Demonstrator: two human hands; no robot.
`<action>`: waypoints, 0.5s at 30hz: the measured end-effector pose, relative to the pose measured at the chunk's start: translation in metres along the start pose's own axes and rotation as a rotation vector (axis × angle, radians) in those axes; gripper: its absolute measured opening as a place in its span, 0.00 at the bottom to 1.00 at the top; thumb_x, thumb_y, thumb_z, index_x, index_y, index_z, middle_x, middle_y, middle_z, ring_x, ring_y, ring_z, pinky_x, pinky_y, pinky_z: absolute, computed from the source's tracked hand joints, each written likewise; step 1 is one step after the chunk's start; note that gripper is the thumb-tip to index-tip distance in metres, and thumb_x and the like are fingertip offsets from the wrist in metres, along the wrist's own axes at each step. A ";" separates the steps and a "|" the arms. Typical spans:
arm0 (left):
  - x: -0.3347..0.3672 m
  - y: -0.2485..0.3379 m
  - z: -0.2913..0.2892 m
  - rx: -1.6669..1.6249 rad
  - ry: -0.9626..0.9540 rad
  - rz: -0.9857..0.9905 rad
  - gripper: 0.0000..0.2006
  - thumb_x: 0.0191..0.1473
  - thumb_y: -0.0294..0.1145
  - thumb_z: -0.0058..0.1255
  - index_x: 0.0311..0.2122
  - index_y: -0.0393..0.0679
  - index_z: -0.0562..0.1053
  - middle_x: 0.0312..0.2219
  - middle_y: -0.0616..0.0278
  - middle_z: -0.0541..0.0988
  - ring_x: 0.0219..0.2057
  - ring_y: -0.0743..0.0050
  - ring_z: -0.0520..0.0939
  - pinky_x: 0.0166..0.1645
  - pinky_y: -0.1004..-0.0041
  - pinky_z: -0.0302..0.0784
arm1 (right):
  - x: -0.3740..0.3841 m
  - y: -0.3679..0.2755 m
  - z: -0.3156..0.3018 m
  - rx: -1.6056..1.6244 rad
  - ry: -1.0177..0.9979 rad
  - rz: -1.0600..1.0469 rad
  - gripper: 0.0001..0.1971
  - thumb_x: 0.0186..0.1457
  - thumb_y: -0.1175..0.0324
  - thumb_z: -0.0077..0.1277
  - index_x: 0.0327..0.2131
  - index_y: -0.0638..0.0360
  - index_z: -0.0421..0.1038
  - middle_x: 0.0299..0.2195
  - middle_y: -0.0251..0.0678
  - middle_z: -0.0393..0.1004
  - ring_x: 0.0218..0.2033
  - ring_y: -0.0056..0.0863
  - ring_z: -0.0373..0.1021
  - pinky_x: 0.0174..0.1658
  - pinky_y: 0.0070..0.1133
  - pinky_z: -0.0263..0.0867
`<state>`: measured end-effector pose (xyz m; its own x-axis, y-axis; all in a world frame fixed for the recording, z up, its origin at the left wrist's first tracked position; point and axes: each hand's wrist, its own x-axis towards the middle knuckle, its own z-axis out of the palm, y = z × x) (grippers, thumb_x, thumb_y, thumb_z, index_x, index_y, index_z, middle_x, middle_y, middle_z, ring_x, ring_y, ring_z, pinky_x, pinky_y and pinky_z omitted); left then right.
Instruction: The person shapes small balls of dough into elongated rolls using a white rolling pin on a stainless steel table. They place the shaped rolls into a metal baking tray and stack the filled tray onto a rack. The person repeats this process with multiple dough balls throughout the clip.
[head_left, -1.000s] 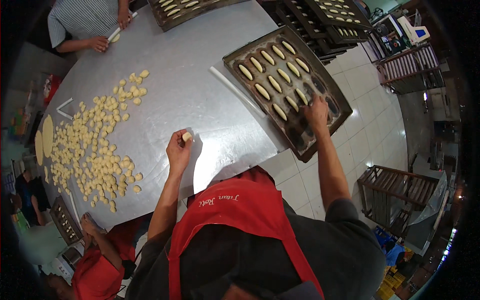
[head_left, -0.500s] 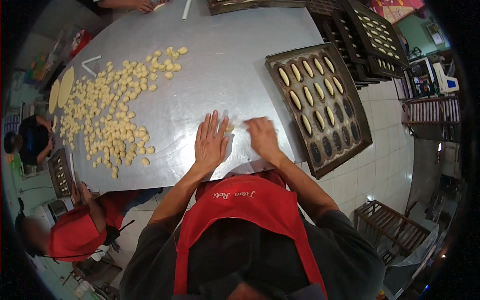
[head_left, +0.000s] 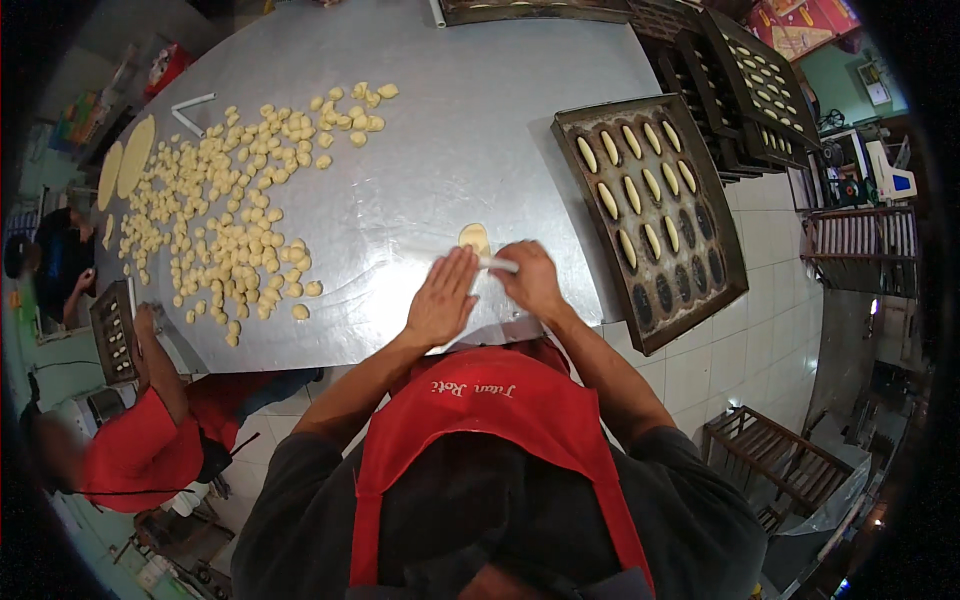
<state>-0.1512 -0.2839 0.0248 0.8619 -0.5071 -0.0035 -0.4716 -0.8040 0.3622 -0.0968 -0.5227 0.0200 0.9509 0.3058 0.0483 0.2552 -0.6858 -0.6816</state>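
A flattened oval of pale dough (head_left: 474, 236) lies on the metal table just beyond my hands. Across its near edge runs a thin white rolling pin (head_left: 497, 264), its left part smeared by motion. My left hand (head_left: 443, 298) rests over the pin with fingers stretched flat and close together. At the pin's right end, the fingers of my right hand (head_left: 530, 282) are curled round it. A big spread of small dough balls (head_left: 240, 215) covers the table to the left.
Right of my hands, a dark moulded baking tray (head_left: 700, 318) holds several slim dough pieces and some bare hollows. More filled trays (head_left: 765, 85) are stacked behind it. Flat dough sheets (head_left: 136, 157) and white sticks (head_left: 190, 112) lie far left. A person in red (head_left: 145, 440) stands at the left edge.
The small dough lump between my hands is now a wider flat oval. The white rolling pin now shows across it, under my left hand, its right end in my right hand.
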 end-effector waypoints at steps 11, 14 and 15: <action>0.020 0.001 -0.003 -0.312 0.196 -0.083 0.32 0.65 0.35 0.58 0.69 0.28 0.67 0.66 0.35 0.70 0.69 0.32 0.70 0.75 0.47 0.64 | -0.004 -0.014 0.013 -0.361 0.022 -0.355 0.31 0.55 0.77 0.53 0.65 0.59 0.76 0.63 0.40 0.73 0.63 0.43 0.68 0.65 0.40 0.63; -0.009 0.008 0.003 -0.047 0.180 0.035 0.30 0.65 0.34 0.59 0.67 0.28 0.69 0.65 0.38 0.71 0.68 0.37 0.72 0.73 0.50 0.68 | -0.016 -0.018 0.011 -0.347 -0.026 -0.357 0.27 0.54 0.78 0.53 0.59 0.59 0.81 0.56 0.39 0.80 0.58 0.40 0.72 0.62 0.40 0.64; -0.007 0.009 -0.001 -0.113 0.199 0.033 0.28 0.64 0.33 0.59 0.64 0.28 0.71 0.63 0.38 0.73 0.66 0.37 0.73 0.70 0.50 0.70 | 0.005 -0.024 0.012 -0.374 -0.092 -0.268 0.19 0.52 0.78 0.54 0.47 0.57 0.85 0.47 0.37 0.84 0.51 0.39 0.75 0.58 0.41 0.65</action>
<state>-0.1608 -0.2870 0.0291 0.8713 -0.4526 0.1898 -0.4860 -0.7423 0.4613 -0.1001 -0.4971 0.0279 0.8279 0.5500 0.1101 0.5510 -0.7606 -0.3434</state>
